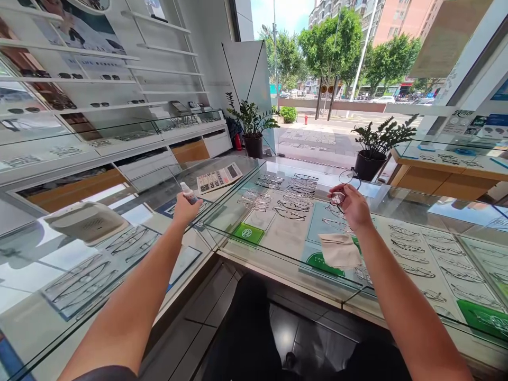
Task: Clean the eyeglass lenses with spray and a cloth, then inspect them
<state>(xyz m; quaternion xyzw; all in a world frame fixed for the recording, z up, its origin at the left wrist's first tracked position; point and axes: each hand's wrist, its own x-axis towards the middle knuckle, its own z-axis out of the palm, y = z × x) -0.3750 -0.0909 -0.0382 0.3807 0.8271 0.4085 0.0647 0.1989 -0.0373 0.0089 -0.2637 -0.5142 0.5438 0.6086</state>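
Left hand (188, 208): closed around a small white bottle (186, 189);
Right hand (354, 207): gripping glasses (337, 198) between thumb and fingers;
Glasses: raised above the glass worktop (274, 244), beyond the cloth;
Cloth (339, 251): pale, lying on the worktop near the right forearm;
Calculator (219, 179): flat, just beyond the bottle, to its right.

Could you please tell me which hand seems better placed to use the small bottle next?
Probably the left hand: it grips the small bottle, cap upward, while the right hand is occupied holding eyeglasses.
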